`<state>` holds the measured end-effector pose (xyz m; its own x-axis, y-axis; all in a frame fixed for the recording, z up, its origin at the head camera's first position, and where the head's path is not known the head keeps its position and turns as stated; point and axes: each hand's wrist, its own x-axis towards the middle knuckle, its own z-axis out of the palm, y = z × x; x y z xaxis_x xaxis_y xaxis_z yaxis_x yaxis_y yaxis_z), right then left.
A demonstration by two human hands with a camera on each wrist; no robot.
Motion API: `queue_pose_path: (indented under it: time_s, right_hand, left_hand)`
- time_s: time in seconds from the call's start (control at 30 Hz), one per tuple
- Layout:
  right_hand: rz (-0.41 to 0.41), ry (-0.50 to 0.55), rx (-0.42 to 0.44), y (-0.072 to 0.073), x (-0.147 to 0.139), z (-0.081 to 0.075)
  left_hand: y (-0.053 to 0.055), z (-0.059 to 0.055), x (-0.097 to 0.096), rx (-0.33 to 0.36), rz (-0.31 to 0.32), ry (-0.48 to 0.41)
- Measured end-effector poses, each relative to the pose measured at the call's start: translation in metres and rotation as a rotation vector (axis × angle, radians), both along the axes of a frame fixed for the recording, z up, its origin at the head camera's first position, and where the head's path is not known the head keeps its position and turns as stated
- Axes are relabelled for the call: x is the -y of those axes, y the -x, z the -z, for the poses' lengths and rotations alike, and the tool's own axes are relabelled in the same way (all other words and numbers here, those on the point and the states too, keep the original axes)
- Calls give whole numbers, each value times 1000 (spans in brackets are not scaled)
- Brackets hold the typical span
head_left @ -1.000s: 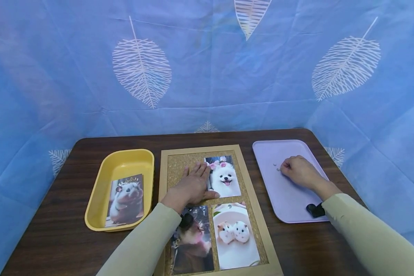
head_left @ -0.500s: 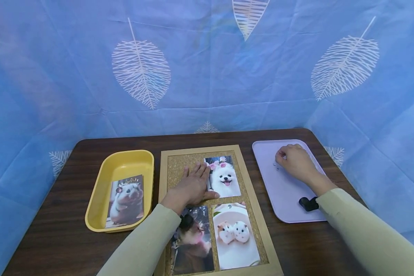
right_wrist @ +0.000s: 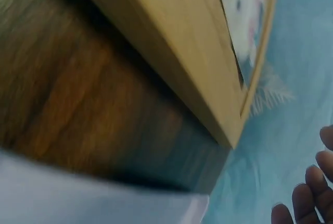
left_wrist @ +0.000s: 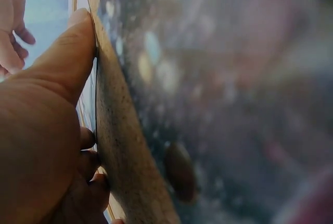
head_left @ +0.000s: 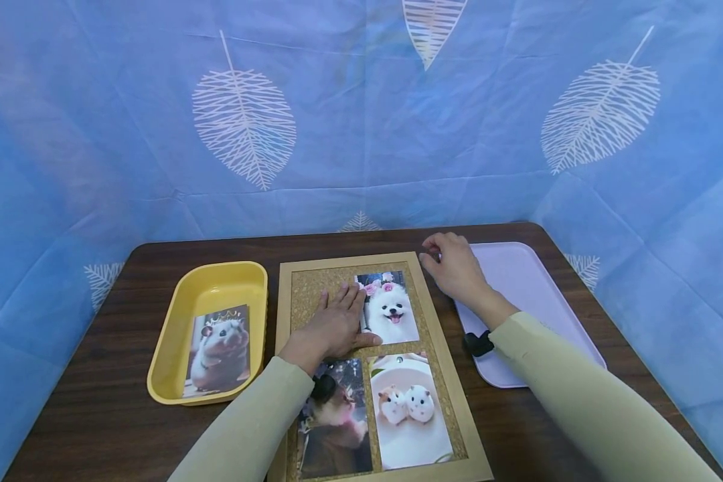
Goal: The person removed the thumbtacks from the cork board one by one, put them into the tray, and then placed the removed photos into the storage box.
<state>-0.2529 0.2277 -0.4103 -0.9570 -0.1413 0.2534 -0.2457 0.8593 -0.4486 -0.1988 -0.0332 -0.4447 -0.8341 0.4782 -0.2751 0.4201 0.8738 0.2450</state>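
Sleeve [head_left: 584,398] over tray [head_left: 512,274], contact unclear

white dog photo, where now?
Head view: the white dog photo lies at the far right of the corkboard, left edge partly under the left hand, just beyond the two-hamster photo.

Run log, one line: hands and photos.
left hand: on white-dog photo and corkboard; right hand: near corkboard's far right corner, any held item unclear; two-hamster photo: on corkboard; crowned-hamster photo: in yellow tray

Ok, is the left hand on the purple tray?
No, the left hand rests on the corkboard, touching the dog photo.
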Motion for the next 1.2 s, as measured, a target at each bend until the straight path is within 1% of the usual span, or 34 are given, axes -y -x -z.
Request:
queue_pose_path:
  time_s: [0.13,0.23,0.4,0.57,0.7,0.87,1.03,1.2]
  right_hand:
    - [-93,-114,24,4,12,9]
    - [-132,-173,62,7,17,16]
    - [-156,-233,97,9,22,24]
    - [-166,-313,99,9,25,30]
    - [-168,-367,116,9,26,33]
    - [-166,-369,141,10,26,36]
    - [-168,-354,134,10,26,38]
    - [-168,-292,108,10,26,39]
  left_hand:
    - [0,-1,0,6,-5,1]
    - [0,-1,0,5,-7,1]
    - [0,-1,0,2,-5,10]
    - [0,0,0,-3,-2,9]
    - [1,1,0,-7,-5,8]
    - [1,1,0,-8,-8,10]
    - [1,1,0,-6,-11,6]
    - [0,1,-1,-7,-11,7]
